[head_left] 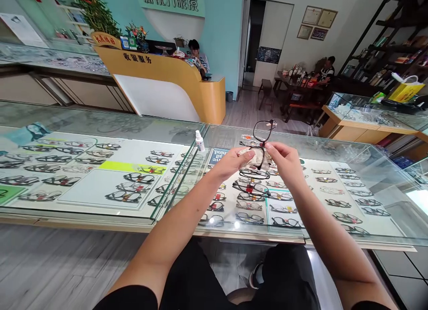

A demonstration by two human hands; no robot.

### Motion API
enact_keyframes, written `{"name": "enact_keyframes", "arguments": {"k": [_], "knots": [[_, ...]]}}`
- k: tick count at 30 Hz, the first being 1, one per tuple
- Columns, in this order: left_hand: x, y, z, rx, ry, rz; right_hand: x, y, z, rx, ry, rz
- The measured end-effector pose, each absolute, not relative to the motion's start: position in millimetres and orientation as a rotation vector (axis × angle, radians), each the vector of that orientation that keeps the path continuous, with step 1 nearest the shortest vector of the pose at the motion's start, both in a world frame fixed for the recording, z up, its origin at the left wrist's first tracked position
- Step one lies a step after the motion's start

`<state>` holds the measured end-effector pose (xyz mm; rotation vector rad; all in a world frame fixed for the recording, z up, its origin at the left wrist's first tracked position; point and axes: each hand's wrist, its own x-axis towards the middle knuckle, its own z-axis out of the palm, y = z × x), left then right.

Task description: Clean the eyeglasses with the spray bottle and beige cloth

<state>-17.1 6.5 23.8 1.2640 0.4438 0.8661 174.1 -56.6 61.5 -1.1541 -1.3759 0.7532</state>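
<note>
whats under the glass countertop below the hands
Under the glass countertop lie rows of eyeglass frames and a dark card with white text. The left hand, right hand and pale cloth hide part of that area; whatever sits behind them can't be seen.

The left forearm (185, 216) and right forearm (319, 216) stretch forward, converging; the left hand (232, 163) pinches, thumb (247, 156) uppermost, near the right hand (286, 161), whose bent fingers (279, 148) pinch too.
</note>
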Motion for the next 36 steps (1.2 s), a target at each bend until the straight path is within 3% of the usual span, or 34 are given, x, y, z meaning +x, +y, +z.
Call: {"name": "enact_keyframes", "arguments": {"k": [5, 13, 36], "knots": [[-19, 6, 25, 1.313, 0.454, 0.868, 174, -33, 42, -0.986, -1.253, 1.011], [-12, 6, 18, 1.282, 0.521, 0.868, 174, -32, 21, -0.974, -1.359, 0.795], [3, 5, 5, 1.247, 0.601, 0.987, 173, -24, 9, -0.983, -1.267, 0.865]]}}
